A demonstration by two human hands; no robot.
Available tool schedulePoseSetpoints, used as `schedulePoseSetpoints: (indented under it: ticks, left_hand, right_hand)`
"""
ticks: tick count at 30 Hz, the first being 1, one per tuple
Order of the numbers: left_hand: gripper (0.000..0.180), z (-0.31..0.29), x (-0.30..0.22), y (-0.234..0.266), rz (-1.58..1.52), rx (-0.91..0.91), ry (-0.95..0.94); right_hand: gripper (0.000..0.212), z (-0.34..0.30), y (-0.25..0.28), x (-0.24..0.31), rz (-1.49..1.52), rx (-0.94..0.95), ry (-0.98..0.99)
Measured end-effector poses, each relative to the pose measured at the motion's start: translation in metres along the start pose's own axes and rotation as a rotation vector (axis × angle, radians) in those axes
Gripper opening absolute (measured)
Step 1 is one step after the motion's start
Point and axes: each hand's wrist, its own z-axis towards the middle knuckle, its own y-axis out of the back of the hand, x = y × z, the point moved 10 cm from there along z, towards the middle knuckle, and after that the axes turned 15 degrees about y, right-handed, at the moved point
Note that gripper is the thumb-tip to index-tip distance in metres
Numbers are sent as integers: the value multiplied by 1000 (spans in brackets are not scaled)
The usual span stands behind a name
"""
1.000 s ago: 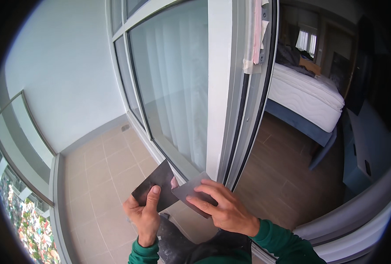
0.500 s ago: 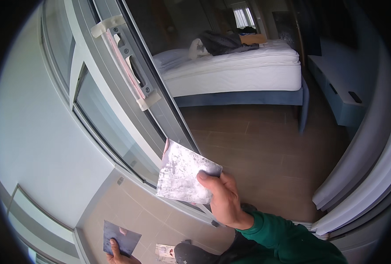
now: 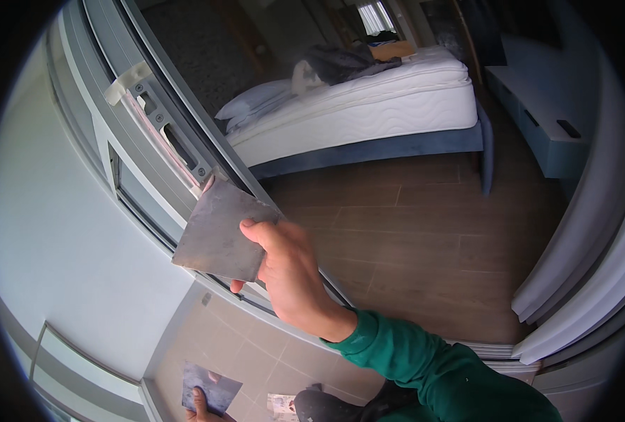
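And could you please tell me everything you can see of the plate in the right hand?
The plate is thin, flat, grey and four-sided, with a dull, smudged face; it looks like metal. It tilts before the door frame, a pink bit at its upper corner. The right hand grips its right edge, thumb on the near face.
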Motion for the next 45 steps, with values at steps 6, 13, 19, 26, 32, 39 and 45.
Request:
schedulePoseSetpoints:
  ticks: [6, 13, 19, 26, 32, 39, 45]
  left_hand:
    - [29, -1, 35, -19, -286, 103, 415]
    - [35, -8, -7, -33, -448, 134, 474]
    - [34, -14, 3, -31, -447, 131, 555]
    - [33, -13, 31, -46, -707, 142, 604]
    - [35, -12, 42, -57, -841, 179, 628]
    - [46, -44, 30, -104, -1230, 402, 1060]
    - [38, -50, -10, -147, -1318, 452, 1144]
  right_hand:
    - [27, 3, -3, -3, 35, -12, -60]
    - [28, 6, -10, 7, 9, -87, -32]
    - [33, 16, -35, 21, -91, 121, -82]
    - [39, 39, -61, 30, -115, 174, -78]
    - [32, -13, -9, 22, -282, 157, 16]
    - [32, -139, 77, -21, -554, 160, -90]
    - [41, -152, 68, -40, -427, 223, -186]
